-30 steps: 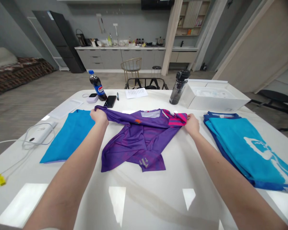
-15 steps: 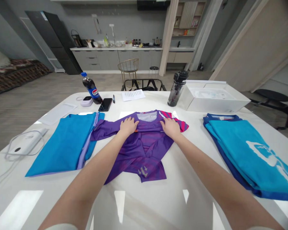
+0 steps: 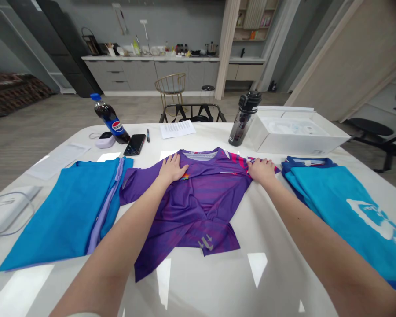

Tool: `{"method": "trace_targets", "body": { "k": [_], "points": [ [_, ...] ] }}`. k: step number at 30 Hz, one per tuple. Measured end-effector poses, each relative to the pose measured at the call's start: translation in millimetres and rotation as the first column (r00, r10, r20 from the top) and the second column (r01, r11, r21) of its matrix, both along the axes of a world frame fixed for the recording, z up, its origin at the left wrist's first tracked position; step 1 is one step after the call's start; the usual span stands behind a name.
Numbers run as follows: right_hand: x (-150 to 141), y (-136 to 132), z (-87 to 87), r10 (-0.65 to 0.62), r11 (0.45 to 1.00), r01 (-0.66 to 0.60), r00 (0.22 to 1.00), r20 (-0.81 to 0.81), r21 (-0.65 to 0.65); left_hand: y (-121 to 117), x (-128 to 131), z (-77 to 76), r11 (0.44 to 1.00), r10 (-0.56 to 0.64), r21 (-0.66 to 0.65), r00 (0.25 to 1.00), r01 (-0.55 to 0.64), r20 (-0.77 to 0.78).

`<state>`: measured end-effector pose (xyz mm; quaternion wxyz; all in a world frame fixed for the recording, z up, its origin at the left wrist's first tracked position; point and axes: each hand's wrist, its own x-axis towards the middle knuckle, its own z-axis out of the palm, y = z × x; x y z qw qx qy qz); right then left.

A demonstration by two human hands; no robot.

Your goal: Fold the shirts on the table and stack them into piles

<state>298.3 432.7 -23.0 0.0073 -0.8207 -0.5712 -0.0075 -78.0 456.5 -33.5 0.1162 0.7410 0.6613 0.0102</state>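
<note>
A purple jersey (image 3: 198, 193) with a pink-striped shoulder lies across the white table, neck toward the far side and lower part crumpled. My left hand (image 3: 172, 169) rests flat on its left shoulder, fingers spread. On the striped right shoulder lies my right hand (image 3: 262, 171), fingers slightly bent and apart on the cloth, partly covering the sleeve. Left of the jersey is a stack of folded blue shirts (image 3: 69, 207) with a lilac layer showing. A folded turquoise shirt (image 3: 333, 198) with a white print lies on the right, over a navy one.
Along the far side stand a cola bottle (image 3: 110, 119), a phone (image 3: 135, 145), a pen (image 3: 148, 135), a printed sheet (image 3: 178, 129), a dark drinking bottle (image 3: 244, 119) and an open white box (image 3: 297, 136). A white device with a cable (image 3: 11, 209) sits at left.
My right hand has moved outward to the right along the jersey's shoulder, and the upper part is spread wider and smoother. My left hand stays on the left shoulder. The view has shifted closer.
</note>
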Motion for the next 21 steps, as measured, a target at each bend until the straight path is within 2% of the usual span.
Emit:
{"method": "trace_targets", "body": {
  "k": [1,3,5,7,10,13,17,21],
  "points": [
    [-2.8,1.1,4.6,0.009,0.999,-0.011,0.998,0.055,0.045,1.5,-1.4,1.0,1.000,-0.008,-0.003,1.000,0.008,0.000],
    [-18.1,2.9,14.5,0.139,0.980,-0.153,0.983,0.118,0.128,1.7,-1.7,3.4,0.999,-0.001,0.050,1.000,0.001,-0.007],
    [-41.2,5.2,21.7,0.326,0.928,-0.338,0.940,0.100,0.157,-1.4,1.0,4.9,0.987,0.054,0.154,0.998,-0.051,-0.017],
    [-63.7,9.3,22.9,0.383,0.917,-0.381,0.924,0.012,0.118,-4.5,4.7,4.1,0.973,0.120,0.202,0.992,-0.114,-0.021],
    [-84.7,20.2,12.9,0.242,0.969,-0.246,0.964,-0.108,-0.020,-1.5,7.9,-0.7,0.980,0.134,0.155,0.990,-0.128,-0.034],
    [-90.1,34.7,-2.3,0.138,0.981,-0.157,0.977,-0.161,-0.114,12.6,7.5,-6.1,0.985,0.105,0.140,0.993,-0.097,-0.046],
    [-90.3,51.3,-15.8,0.093,0.983,-0.122,0.975,-0.201,-0.136,37.5,7.1,-11.7,0.991,0.081,0.112,0.996,-0.076,-0.047],
    [-93.0,58.2,-22.1,0.086,0.995,-0.095,0.974,-0.210,-0.032,53.8,7.9,-17.2,0.986,0.105,0.131,0.994,-0.103,-0.015]
  ]
}}
